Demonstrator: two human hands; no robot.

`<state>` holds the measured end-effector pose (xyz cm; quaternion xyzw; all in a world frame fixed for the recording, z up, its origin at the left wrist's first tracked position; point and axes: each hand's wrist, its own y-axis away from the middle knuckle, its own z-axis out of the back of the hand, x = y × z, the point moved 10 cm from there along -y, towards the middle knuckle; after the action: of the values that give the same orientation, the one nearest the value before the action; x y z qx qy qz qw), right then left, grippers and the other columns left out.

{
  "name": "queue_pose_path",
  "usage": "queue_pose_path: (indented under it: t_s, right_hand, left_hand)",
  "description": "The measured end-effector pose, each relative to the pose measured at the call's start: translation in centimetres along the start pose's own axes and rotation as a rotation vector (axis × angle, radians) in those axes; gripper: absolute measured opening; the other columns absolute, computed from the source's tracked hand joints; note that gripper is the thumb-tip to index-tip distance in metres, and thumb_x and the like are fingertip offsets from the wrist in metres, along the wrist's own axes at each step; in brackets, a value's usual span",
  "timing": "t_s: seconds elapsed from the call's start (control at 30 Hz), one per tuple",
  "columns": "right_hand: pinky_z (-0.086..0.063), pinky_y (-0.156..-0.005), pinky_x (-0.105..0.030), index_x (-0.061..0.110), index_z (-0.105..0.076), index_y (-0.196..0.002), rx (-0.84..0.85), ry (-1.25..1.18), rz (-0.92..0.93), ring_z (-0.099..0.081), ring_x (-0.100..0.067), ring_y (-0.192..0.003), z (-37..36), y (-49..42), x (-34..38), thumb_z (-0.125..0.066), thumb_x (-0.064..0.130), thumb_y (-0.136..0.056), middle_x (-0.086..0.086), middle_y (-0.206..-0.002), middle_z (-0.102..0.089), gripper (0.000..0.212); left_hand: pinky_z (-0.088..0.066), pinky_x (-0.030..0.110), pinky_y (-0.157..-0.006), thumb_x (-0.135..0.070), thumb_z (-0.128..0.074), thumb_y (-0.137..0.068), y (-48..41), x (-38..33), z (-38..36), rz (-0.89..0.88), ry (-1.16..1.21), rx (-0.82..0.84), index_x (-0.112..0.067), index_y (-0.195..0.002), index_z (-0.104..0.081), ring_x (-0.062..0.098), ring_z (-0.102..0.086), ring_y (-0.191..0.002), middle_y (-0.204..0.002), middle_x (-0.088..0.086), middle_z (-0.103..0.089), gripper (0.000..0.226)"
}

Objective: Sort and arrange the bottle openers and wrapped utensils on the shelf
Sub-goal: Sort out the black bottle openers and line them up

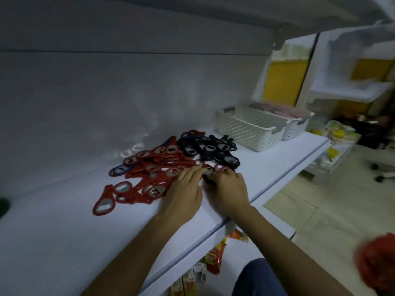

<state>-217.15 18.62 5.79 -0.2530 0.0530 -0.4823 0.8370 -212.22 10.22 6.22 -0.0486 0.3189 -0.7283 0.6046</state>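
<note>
A heap of red bottle openers (149, 174) lies on the white shelf (64, 221), with a pile of black bottle openers (209, 150) just behind and right of it. One red opener (104, 202) lies apart at the front left, and a blue one (117, 170) pokes out at the heap's left edge. My left hand (183, 193) lies flat on the right side of the red heap, fingers straight. My right hand (226, 191) is curled around a black opener, with red openers at its fingertips. Pink wrapped utensils (284, 111) fill the far basket.
Two white perforated baskets (245, 129) stand at the shelf's back right. The shelf's front edge runs diagonally under my wrists. Snack packets (215, 255) sit on a lower shelf. A red object (378, 261) is at the bottom right, and a green one (3, 207) at the far left.
</note>
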Motion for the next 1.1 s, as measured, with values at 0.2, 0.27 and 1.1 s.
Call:
queue_pose_path:
  t_s: [0.2,0.27,1.1]
  right_hand:
    - [-0.047,-0.066,-0.025,0.021,-0.068,-0.076,-0.105,-0.615,-0.163,-0.063,-0.008,-0.072,2.6,0.7,-0.6,-0.049,0.023,-0.095,0.01,-0.07,-0.067,0.027]
    - [-0.045,-0.057,-0.012,0.015,-0.072,-0.076,-0.02,-1.044,-0.201,-0.065,-0.002,-0.065,2.2,0.1,0.1,-0.05,0.016,-0.095,0.01,-0.069,-0.071,0.03]
    - [-0.046,-0.078,-0.023,0.012,-0.071,-0.082,-0.065,-0.688,0.312,-0.063,-0.012,-0.077,2.0,-0.3,6.9,-0.05,0.013,-0.091,0.001,-0.084,-0.071,0.023]
  left_hand:
    - [-0.003,0.025,-0.117,-0.022,-0.054,-0.092,-0.2,0.4,-0.7,-0.003,-0.1,0.009,-0.018,-0.15,-0.014,0.012,-0.002,-0.145,-0.158,-0.002,-0.008,0.07]
    - [-0.021,0.036,-0.117,-0.015,-0.054,-0.092,-0.2,0.8,-0.2,0.045,-0.091,-0.021,-0.016,-0.148,-0.022,0.02,-0.02,-0.143,-0.154,0.004,-0.026,0.065]
    - [-0.05,0.013,-0.055,-0.02,-0.048,-0.097,1.3,8.9,-1.3,0.731,1.201,-0.366,-0.019,-0.101,-0.061,0.011,-0.069,-0.08,-0.085,-0.004,-0.07,0.014]
